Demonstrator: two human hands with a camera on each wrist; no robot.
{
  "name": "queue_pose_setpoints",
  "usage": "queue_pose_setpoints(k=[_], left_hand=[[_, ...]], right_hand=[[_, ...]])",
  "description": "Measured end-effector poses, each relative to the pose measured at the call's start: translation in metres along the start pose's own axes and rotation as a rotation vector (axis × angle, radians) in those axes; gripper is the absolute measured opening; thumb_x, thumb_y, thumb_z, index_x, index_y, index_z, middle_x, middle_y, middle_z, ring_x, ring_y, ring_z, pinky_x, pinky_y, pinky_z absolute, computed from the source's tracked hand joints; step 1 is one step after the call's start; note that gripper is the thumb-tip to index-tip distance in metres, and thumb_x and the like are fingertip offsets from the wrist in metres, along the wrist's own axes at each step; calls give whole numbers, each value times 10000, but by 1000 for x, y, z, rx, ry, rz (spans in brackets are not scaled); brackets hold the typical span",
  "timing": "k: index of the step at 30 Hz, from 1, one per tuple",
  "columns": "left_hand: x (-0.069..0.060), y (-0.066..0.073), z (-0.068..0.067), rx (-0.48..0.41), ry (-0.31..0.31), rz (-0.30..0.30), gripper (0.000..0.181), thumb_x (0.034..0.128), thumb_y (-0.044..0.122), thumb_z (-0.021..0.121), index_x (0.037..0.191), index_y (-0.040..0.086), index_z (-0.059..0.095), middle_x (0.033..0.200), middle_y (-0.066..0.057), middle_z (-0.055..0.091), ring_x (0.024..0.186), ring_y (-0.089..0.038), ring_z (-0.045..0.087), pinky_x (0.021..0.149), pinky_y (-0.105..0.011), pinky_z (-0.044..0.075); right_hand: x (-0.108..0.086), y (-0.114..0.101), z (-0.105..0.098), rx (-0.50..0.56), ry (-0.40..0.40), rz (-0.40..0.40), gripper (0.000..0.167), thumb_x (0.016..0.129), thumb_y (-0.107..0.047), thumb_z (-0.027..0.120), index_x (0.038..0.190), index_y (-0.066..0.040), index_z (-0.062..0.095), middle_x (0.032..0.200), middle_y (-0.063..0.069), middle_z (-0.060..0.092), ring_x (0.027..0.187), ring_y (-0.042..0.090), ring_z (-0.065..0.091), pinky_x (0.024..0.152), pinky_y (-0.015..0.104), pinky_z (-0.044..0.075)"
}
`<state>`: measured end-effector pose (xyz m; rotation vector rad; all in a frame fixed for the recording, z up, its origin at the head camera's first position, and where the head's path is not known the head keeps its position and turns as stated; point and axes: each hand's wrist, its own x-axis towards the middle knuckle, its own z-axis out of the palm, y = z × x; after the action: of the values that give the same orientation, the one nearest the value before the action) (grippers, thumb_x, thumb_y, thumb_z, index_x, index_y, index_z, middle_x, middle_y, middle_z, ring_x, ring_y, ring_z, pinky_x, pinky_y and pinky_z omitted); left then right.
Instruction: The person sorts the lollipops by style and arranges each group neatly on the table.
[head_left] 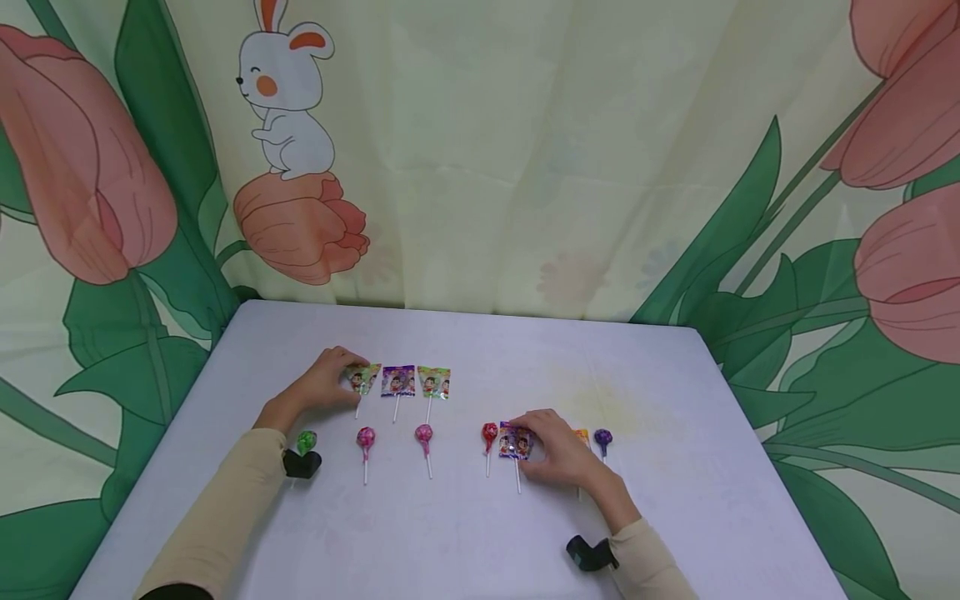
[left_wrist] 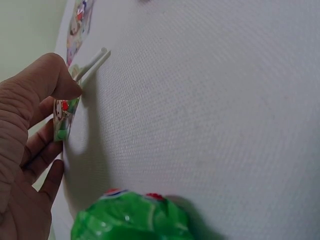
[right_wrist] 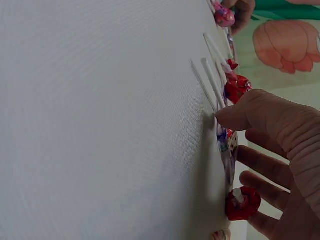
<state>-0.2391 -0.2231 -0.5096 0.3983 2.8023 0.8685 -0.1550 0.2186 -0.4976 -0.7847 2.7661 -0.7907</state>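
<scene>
On the head feed I see two hands, well apart. Left of centre, the left hand pinches a green packet between thumb and fingers; in a row to its right lie a purple packet and a second green packet. Right of centre and lower, the right hand pinches another purple packet, just beside a red lollipop. I see pink lollipops between the hands.
</scene>
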Motion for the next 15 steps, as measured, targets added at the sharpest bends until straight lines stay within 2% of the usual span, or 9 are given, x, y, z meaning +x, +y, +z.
queue_pose_setpoints(k=[9, 15], left_hand=[[0, 0, 0, -3, 2, 1, 604, 796, 168, 837, 1341, 33, 615, 1301, -203, 529, 1262, -412, 435, 1099, -615, 368], [-1, 1, 0, -12, 3, -3, 599, 802, 164, 835, 1344, 35, 614, 1303, -199, 529, 1261, -410, 435, 1097, -614, 372]], right_hand=[[4, 2, -1, -65, -8, -24, 584, 792, -175, 816, 1344, -133, 630, 1311, 45, 641, 1270, 274, 542, 1099, 508, 427], [8, 3, 1, -120, 17, -69, 585, 766, -164, 806, 1323, -100, 642, 1256, 61, 665, 1258, 315, 562, 1146, 535, 370]])
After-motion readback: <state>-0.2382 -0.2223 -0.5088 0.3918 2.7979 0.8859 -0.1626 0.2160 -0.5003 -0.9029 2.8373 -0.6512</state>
